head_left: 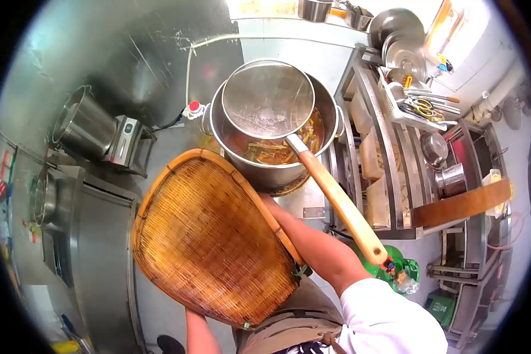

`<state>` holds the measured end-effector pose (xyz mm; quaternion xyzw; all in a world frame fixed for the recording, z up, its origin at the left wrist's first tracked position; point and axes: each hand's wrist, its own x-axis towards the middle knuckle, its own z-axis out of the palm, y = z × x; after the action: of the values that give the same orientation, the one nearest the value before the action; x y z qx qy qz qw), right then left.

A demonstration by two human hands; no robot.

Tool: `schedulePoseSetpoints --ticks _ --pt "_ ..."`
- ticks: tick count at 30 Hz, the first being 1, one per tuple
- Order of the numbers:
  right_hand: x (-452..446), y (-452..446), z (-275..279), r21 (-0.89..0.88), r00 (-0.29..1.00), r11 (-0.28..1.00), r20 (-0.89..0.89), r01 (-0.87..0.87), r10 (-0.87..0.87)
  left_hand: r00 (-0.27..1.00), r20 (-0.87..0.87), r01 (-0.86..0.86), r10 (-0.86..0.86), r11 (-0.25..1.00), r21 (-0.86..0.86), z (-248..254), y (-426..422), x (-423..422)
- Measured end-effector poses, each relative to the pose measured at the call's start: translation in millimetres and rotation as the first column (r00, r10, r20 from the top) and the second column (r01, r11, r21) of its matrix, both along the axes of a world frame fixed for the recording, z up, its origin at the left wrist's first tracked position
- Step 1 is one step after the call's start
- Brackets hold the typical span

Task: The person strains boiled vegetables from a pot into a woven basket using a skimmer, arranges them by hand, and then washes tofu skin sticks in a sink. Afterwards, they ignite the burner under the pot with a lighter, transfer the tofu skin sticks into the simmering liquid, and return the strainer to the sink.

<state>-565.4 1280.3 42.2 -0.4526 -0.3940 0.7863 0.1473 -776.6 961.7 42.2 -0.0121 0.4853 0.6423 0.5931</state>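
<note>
- Woven basket [212, 236]: nearest you, left of centre, on the near side of the pot. Tapered, glossy split-bamboo weave, thick bound rim [146, 194]. Should be light, stiff with slight flex; sheen may be slick. Grip the rim on both sides, not the weave.
- Steel pot [259, 171]: far centre, deep, round, smooth. Reddish liquid and long stalks [271, 154] inside; likely heavy, slosh risk. Side loops are your hold.
- Strainer [269, 97]: round, fine mesh, over the pot mouth. Wooden handle [342, 206] angles near-right. Mesh likely dents; hold the wood.
- Your right forearm [318, 248] and left forearm [200, 333] run behind the basket. Both hands hidden: can't tell if spread, closed or pinching.
</note>
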Motion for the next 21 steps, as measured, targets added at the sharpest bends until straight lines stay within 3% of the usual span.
schedulePoseSetpoints --ticks 7,9,10,12,13,15,17,19,21 --pt "25.9 16.5 -0.6 0.082 0.996 0.994 -0.058 0.07 -0.065 0.998 0.017 0.06 -0.06 0.998 0.012 -23.5 10.6 -20.2" --pt "57.3 5.7 15.3 0.139 1.0 0.99 0.009 -0.014 0.013 0.997 0.022 0.071 -0.072 0.997 0.033 -31.6 7.3 -25.7" --pt "76.4 -3.2 38.3 -0.032 0.991 0.995 0.097 0.094 -0.091 0.997 0.027 0.072 -0.074 0.996 0.047 -35.9 5.3 -27.6" --pt "125.8 -13.3 76.6 -0.174 0.939 0.933 0.202 0.315 -0.279 0.996 0.024 0.079 -0.081 0.993 0.089 -42.3 8.2 -32.7" --pt "160.9 -20.6 75.8 -0.264 0.861 0.825 0.053 0.501 -0.506 0.996 0.02 0.078 -0.081 0.991 0.111 -46.7 11.3 -34.0" --pt "196.1 -17.1 110.3 -0.385 0.781 0.832 -0.332 0.4 -0.529 0.997 0.02 0.077 -0.081 0.985 0.152 -53.9 15.6 -34.2" --pt "179.8 -7.0 172.3 -0.403 0.775 0.882 -0.466 0.245 -0.428 0.997 0.024 0.073 -0.079 0.979 0.188 -60.8 20.1 -33.7" --pt "152.4 -0.8 195.8 -0.294 0.828 0.945 -0.486 0.144 -0.278 0.997 0.028 0.071 -0.079 0.975 0.211 -65.7 21.1 -31.5" --pt "131.6 2.3 206.9 -0.418 0.837 0.893 -0.418 0.167 -0.353 0.997 0.027 0.065 -0.073 0.972 0.225 -68.4 20.2 -25.2"
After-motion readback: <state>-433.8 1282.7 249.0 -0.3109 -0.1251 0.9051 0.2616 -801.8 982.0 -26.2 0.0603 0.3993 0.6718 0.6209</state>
